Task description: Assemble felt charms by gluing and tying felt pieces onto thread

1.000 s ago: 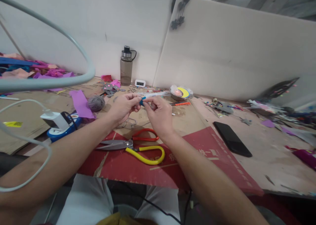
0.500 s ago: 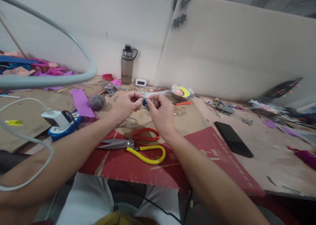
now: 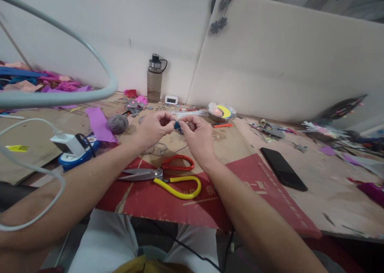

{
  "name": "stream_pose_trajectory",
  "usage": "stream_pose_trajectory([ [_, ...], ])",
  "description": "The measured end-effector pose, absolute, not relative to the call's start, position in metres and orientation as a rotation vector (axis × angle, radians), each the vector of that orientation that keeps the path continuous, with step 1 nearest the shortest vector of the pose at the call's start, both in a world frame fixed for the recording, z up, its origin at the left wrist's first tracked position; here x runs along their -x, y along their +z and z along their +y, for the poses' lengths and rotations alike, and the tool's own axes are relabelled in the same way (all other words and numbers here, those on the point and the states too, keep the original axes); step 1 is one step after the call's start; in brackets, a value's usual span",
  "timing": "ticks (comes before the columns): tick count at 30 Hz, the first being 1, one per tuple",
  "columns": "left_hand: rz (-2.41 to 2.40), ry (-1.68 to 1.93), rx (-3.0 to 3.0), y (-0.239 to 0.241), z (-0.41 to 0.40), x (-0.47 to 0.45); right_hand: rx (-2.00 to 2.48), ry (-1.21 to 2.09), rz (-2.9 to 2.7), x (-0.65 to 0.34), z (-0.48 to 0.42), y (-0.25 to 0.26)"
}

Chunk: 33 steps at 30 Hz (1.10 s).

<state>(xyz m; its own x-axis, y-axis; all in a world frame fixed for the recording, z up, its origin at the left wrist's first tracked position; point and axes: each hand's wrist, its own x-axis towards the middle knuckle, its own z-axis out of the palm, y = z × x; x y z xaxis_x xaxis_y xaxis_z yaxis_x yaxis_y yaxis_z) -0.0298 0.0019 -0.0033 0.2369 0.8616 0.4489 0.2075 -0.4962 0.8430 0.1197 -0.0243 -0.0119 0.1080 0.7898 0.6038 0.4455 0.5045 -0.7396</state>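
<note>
My left hand (image 3: 153, 128) and my right hand (image 3: 197, 136) meet above the middle of the table, both pinched on a small blue piece (image 3: 177, 125) held between their fingertips. What the piece is stays too small to tell. Thin grey thread (image 3: 158, 148) lies looped on the cardboard below my left hand. Just nearer to me lie scissors with one red and one yellow handle (image 3: 168, 177) on a red sheet (image 3: 246, 185), blades pointing left.
A grey yarn ball (image 3: 117, 123), purple paper (image 3: 99, 124), a white charger on a blue reel (image 3: 73, 148) and a thick grey cable (image 3: 75, 97) lie left. A water bottle (image 3: 154, 79) and small clock (image 3: 171, 100) stand at the wall. A black phone (image 3: 283, 168) lies right.
Both hands have stayed together on the blue piece, shifting slightly; the fingertips have closed in tighter around it. The view tilted up a little after the first frame.
</note>
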Motion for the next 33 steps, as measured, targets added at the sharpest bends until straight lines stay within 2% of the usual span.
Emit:
stream_pose_trajectory([
  [17,0.901,1.046,-1.742,-0.010,0.015,0.036,1.073,0.771,-1.490,-0.120,-0.021,-0.014],
  [33,0.924,0.989,-1.759,-0.007,0.012,0.037,1.077,0.846,-1.438,-0.119,-0.019,-0.015],
])
